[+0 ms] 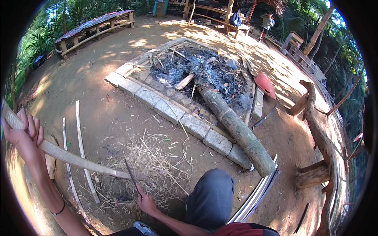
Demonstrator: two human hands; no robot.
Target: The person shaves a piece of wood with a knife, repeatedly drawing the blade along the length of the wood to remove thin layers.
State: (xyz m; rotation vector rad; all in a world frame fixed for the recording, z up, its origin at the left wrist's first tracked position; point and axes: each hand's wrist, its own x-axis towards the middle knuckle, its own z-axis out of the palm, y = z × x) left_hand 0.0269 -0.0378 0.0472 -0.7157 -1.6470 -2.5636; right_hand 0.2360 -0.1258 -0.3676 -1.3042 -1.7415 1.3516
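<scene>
Raised at the far left, my left hand (26,131) is closed around a long, pale bamboo strip (78,159). The strip slants down to the right, its lower end over a heap of thin shavings (155,157) on the ground. My right hand (147,203), low in the middle, grips a knife (131,173) with a dark, narrow blade. The blade points up and crosses the strip near its lower end; whether they touch I cannot tell. Two more split strips (83,151) lie on the dirt below my left hand.
Ahead, a stone-edged fire pit (169,110) holds ash and a thick bamboo log (240,131) jutting toward me. Split strips (256,192) lie right of my knee (212,196). A gnarled wooden rail (321,137) stands at right, a bench (94,29) far left, a person (267,26) far back.
</scene>
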